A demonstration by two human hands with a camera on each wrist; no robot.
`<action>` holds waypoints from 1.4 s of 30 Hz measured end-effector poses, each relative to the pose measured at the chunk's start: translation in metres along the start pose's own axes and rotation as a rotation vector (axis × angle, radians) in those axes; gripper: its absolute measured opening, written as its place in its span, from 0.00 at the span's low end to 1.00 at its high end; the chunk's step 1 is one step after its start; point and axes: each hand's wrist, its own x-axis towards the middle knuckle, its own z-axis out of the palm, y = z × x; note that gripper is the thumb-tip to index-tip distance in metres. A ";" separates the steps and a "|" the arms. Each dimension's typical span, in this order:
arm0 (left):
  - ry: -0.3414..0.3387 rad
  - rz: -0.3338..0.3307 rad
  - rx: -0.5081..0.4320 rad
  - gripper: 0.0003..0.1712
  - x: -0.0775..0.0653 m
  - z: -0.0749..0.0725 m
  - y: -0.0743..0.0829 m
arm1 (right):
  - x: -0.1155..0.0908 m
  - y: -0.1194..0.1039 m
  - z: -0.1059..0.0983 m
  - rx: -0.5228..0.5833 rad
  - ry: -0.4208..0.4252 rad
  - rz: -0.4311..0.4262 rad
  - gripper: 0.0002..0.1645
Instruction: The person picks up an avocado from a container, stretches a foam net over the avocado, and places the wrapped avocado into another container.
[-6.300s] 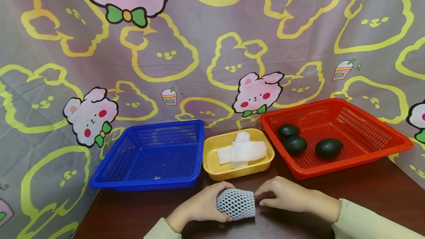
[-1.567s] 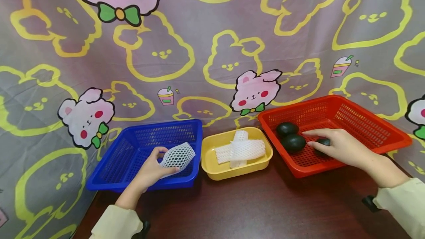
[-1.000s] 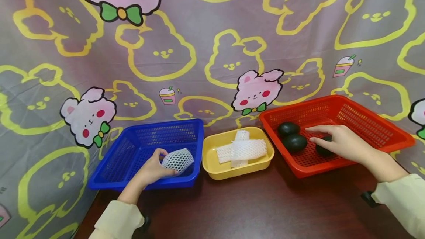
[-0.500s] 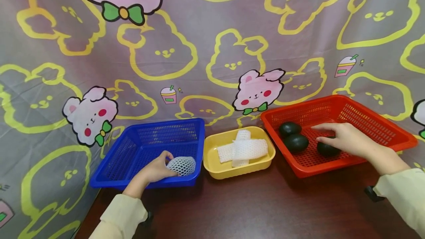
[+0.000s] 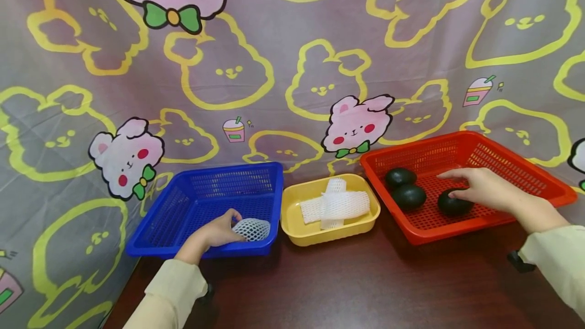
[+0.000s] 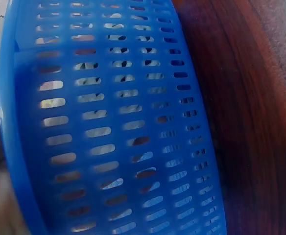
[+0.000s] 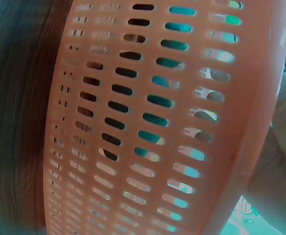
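My left hand [image 5: 215, 230] reaches over the near rim of the blue basket [image 5: 157, 253] and grips the left end of an avocado in a white foam net [image 5: 253, 229], low in the basket's front right corner. Over in the red basket [image 5: 422, 237], my right hand [image 5: 489, 187] hovers with fingers extended and spread, its thumb overlapping the top of a dark green avocado [image 5: 452, 207]. Two more avocados [image 5: 408, 197] lie to the left in that basket. Basket walls fill both wrist views, hiding most of each hand.
Between the baskets stands a yellow tray [image 5: 313, 240] holding several white foam net sleeves [image 5: 349, 204], laid across each other. All three containers sit on a dark wood table [image 5: 320, 288]. A patterned cloth [image 5: 274, 75] hangs close behind them.
The netted avocado went from the table into the blue basket, and my left hand has lowered it toward the front right corner. My right hand moved to the red basket, lifting slightly off the avocado there.
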 end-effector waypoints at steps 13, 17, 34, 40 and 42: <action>-0.053 -0.010 0.102 0.35 0.006 -0.007 -0.004 | 0.005 0.011 -0.001 0.006 -0.113 0.049 0.33; -0.054 -0.018 0.123 0.34 0.005 -0.008 -0.003 | 0.007 0.015 0.000 0.014 -0.172 0.045 0.35; -0.091 -0.030 0.106 0.39 0.005 -0.015 -0.006 | 0.018 0.023 0.005 -0.071 -0.275 -0.014 0.37; -0.092 -0.025 0.094 0.39 0.002 -0.020 -0.006 | 0.019 0.022 0.004 -0.076 -0.294 0.020 0.38; -0.092 -0.019 0.095 0.39 0.002 -0.020 -0.006 | 0.019 0.023 0.006 -0.077 -0.291 0.028 0.38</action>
